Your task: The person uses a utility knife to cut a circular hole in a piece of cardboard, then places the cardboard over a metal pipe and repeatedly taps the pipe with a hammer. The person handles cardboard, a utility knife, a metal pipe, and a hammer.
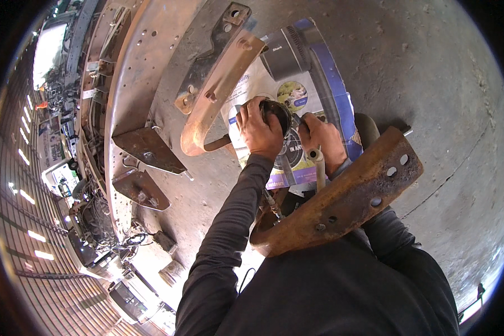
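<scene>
My left hand (260, 131) is closed around a dark, round, hollow part (284, 115), with the thumb at its opening. Close on its right, my right hand (323, 140) is curled, and a short dark tip (297, 119) shows by its fingers toward the round part. What those fingers hold is mostly hidden. Under both hands lies a flattened printed cardboard box (329, 73), white, blue and purple. A pale hollow tube (316, 162) stands just below my right hand. Nearer me, a rusty bent bracket (347, 199) with several holes crosses in front of my right forearm.
Another rusty curved bracket (221, 84) lies beyond my left hand, next to a dark flat bracket (213, 53). A long drilled steel beam (137, 61) runs along the left, with angular rusty plates (151, 148) attached. Concrete floor (431, 84) extends to the right.
</scene>
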Tool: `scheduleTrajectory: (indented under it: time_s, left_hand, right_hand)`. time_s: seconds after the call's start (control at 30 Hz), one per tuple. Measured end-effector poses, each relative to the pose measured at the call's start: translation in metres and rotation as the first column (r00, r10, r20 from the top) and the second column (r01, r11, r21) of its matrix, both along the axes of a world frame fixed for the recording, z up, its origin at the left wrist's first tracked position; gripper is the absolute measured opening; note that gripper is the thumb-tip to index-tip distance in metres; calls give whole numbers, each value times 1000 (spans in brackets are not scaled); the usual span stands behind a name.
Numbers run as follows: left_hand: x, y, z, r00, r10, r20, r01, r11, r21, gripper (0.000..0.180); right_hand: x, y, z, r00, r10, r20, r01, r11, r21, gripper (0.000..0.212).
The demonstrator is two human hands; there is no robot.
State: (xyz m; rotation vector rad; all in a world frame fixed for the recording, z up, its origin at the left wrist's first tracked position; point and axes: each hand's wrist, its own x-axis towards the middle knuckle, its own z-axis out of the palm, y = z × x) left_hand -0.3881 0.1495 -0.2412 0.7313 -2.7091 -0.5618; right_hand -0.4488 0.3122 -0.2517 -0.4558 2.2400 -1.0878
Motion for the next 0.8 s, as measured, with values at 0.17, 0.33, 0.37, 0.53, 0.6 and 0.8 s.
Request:
scheduleTrajectory:
  time_s: [0.17,0.33,0.37,0.53,0.6,0.8]
  left_hand:
    - [2,-1,-4,999,-7,-40,6,1000,-28,47]
    - [1,-2,-3,999,-19,-48,18,1000,-23,46]
    - [0,-2,-3,999,-16,-48,14,999,-30,46]
    - [2,0,-4,999,-4,-38,2,999,-40,46]
    - [2,-1,-7,999,30,-34,-31,999,-36,46]
    - [4,-3,-9,999,-6,-39,5,999,-37,48]
  right_hand:
    - [18,13,4,998,17,65,-19,1000,18,24]
    - [1,7,3,988,-112,102,124,985,-123,24]
    - [-5,4,-1,991,-99,95,110,987,-118,23]
    - [13,-1,-8,993,-122,-8,120,985,-126,21]
    - [29,9,-8,996,-88,24,91,977,-193,20]
    - [31,18,5,979,-195,63,203,967,-154,22]
